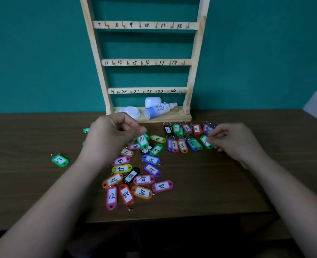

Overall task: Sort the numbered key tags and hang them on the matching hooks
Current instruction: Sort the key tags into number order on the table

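The left hand [115,135] pinches the light, stiff tag 10 [142,141] by its ring; the right hand [232,140], at three o'clock, pinches a green tag [205,142]

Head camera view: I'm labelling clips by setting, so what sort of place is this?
Probably a home or small office desk, not a workshop: a dark wooden table against a plain teal wall, a handmade wooden hook rack, and a spray bottle lying on its base.
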Available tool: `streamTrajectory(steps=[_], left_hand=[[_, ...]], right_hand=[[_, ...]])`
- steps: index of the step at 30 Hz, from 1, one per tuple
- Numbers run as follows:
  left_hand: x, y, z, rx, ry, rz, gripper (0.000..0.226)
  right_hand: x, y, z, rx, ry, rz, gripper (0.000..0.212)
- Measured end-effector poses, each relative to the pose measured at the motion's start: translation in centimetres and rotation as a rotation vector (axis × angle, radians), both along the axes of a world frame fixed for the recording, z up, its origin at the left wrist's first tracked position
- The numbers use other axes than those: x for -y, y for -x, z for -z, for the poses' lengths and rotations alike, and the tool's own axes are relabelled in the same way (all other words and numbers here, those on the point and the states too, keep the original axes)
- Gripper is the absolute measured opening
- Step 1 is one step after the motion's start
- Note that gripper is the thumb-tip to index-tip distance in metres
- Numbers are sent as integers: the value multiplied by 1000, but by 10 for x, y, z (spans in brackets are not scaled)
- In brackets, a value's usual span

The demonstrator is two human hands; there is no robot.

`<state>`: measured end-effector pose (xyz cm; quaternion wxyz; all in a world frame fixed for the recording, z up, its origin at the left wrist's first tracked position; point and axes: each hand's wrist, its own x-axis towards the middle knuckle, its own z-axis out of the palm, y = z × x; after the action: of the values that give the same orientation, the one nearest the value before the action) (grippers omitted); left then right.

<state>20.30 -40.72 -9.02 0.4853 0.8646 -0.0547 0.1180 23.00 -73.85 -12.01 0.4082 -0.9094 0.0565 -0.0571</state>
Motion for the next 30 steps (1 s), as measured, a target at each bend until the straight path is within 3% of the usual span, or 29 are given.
streamTrajectory(steps=[5,9,13,16,22,30], left_hand=[[26,-3,6,-39,69,47,19],[42,-5,10,-31,46,61,13],[59,-6,16,-12,25,74,9],[70,-5,18,-1,-1,98,7],[76,-5,19,12,11,112,7],[56,-5,21,47,-110,105,9]], right_hand=[[0,2,0,39,44,-3,10],[-12,12,-5,157,202,-141,8],[-40,30,-13,145,-26,-382,17],[-52,34,-9,167,-92,-438,12],[-42,25,-7,160,-155,-322,5],[-2,1,2,147,-40,-1,11]])
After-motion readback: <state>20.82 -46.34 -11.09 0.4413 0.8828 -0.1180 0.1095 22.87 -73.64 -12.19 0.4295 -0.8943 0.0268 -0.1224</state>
